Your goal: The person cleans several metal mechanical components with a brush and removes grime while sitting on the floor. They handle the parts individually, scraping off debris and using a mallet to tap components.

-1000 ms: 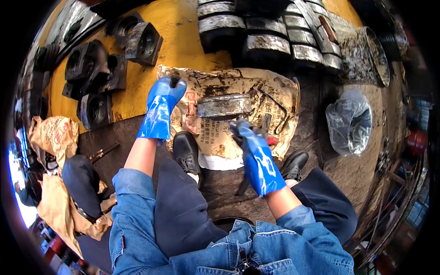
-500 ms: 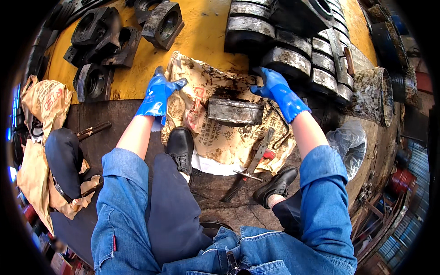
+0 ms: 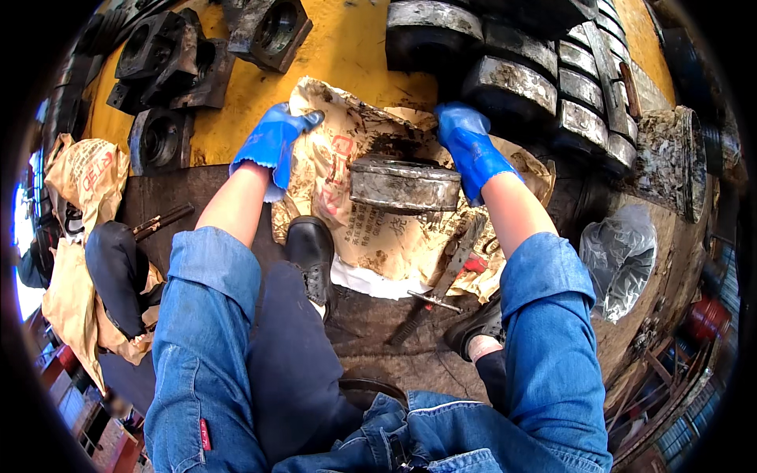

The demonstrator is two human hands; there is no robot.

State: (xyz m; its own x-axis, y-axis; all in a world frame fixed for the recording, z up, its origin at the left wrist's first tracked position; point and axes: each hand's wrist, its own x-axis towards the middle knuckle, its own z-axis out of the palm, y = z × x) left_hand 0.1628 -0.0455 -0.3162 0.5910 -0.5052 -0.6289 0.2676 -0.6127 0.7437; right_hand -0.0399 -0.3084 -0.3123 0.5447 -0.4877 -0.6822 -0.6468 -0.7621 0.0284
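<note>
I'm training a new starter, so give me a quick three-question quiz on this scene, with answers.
1. True or false: the metal block lies on the brown paper.
2. Which hand is nearer the plastic bag?
3. Fill in the colour: the left hand wears a ____ glove.

Key:
1. True.
2. The right hand.
3. Blue.

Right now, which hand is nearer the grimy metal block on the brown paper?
Right. The right hand is close to the far right corner of the metal block; the left hand is at the left edge of the brown paper, across a wider gap.
</note>
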